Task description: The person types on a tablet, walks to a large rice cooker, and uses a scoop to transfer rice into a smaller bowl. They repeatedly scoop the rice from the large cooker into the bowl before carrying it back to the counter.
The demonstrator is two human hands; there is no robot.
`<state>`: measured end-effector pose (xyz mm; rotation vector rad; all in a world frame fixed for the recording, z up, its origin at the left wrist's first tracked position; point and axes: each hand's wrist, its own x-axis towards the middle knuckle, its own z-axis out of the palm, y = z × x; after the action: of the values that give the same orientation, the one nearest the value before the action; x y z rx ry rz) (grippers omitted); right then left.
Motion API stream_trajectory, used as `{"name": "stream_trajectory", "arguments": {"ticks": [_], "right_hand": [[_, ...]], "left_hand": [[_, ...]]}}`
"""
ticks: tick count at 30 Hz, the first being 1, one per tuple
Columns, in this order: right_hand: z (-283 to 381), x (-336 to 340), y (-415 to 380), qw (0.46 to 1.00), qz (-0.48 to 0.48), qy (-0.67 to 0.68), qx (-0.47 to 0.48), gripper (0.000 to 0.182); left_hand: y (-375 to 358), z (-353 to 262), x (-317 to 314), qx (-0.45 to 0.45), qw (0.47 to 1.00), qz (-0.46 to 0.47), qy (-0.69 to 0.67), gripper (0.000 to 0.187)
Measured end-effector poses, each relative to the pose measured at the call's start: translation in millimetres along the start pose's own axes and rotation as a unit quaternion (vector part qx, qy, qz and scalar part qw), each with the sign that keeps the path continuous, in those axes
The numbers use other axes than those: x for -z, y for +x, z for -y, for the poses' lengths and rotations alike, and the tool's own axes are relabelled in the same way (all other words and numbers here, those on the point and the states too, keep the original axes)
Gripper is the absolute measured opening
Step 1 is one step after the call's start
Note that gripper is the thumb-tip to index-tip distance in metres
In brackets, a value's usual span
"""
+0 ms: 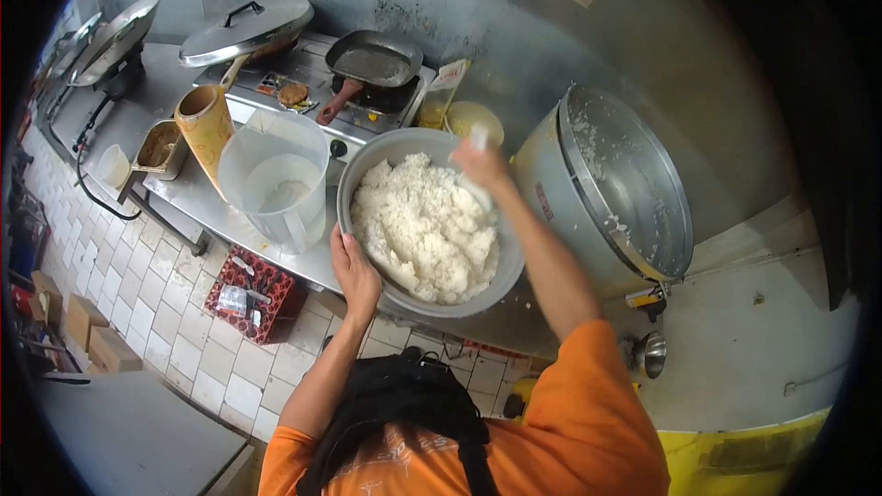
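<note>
A large grey bowl (511, 268) heaped with cooked white rice (427, 225) stands at the counter's front edge. At its near left side, my left hand (355, 274) grips the bowl's outer wall, thumb up near the rim. My right hand (485, 165) is closed over the bowl's far right side, slightly blurred. In its fist is a white rice paddle (479, 135), whose handle end pokes out above; the lower part reaches toward the rice and is hard to make out. Right of the bowl stands a big metal pot (542, 165), rice grains stuck around its inside.
Left of the bowl are a clear plastic pitcher (276, 165), a patterned cylinder (204, 129) and a metal container (161, 149). Behind, a square pan (375, 60) and a lidded pan (248, 32) sit on the stove. A red crate (253, 298) stands on the tiled floor.
</note>
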<state>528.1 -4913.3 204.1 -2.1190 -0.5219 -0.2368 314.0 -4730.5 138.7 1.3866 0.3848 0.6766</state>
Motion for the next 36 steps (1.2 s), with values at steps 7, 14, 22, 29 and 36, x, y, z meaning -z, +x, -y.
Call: {"name": "stream_trajectory", "arguments": {"ticks": [7, 14, 22, 29, 36], "right_hand": [[53.3, 23.3, -94.3, 0.991, 0.042, 0.128, -0.01, 0.022], [112.0, 72.4, -53.4, 0.877, 0.143, 0.457, -0.041, 0.019], [102.9, -75.2, -110.4, 0.957, 0.045, 0.267, -0.105, 0.026], [134.4, -81.0, -123.0, 0.974, -0.137, 0.16, 0.08, 0.035], [118.6, 29.0, -110.7, 0.867, -0.219, 0.447, 0.018, 0.018]], "left_hand": [[7.3, -0.9, -5.5, 0.004, 1.0, -0.001, 0.012, 0.04], [6.6, 5.1, -5.5, 0.001, 1.0, -0.007, -0.001, 0.041], [-4.9, 0.1, 2.2, 0.089, 0.995, -0.008, -0.044, 0.043], [7.8, 4.4, -6.2, 0.055, 0.994, -0.014, -0.088, 0.044], [5.3, 5.5, 1.0, 0.071, 0.992, 0.033, -0.094, 0.045]]}}
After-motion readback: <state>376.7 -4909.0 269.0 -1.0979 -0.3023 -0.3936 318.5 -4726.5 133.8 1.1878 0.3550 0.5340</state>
